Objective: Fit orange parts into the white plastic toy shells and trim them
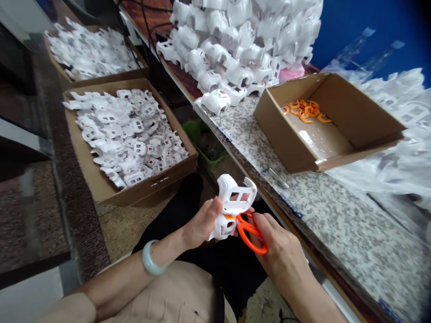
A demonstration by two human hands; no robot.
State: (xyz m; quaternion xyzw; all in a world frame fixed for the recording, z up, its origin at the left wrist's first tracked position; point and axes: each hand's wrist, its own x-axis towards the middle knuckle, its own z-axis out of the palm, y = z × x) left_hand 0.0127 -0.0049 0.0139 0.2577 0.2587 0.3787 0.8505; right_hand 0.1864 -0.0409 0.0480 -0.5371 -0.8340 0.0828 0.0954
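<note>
My left hand (199, 226) grips a white plastic housing (235, 197) with rectangular cut-outs, held above my lap. The housing looks like two rounded halves, one above the other, with a yellow-orange piece (230, 217) showing between them. Closed around the looped handles of orange scissors (252, 235) is my right hand (281, 251), just right of the housing. The scissors' blades are hidden at the housing, so I cannot tell whether they touch it. Some right-hand fingers are also hidden behind the white part and the handles.
A cardboard box (283, 130) holding orange curved clips (305, 110) stands on the speckled countertop (340, 215). White housings (232, 54) are piled behind it. Two cardboard boxes (168, 172) (101, 80) of white parts lie left, near a green bin (218, 157). Plastic bags (377, 166) lie at right.
</note>
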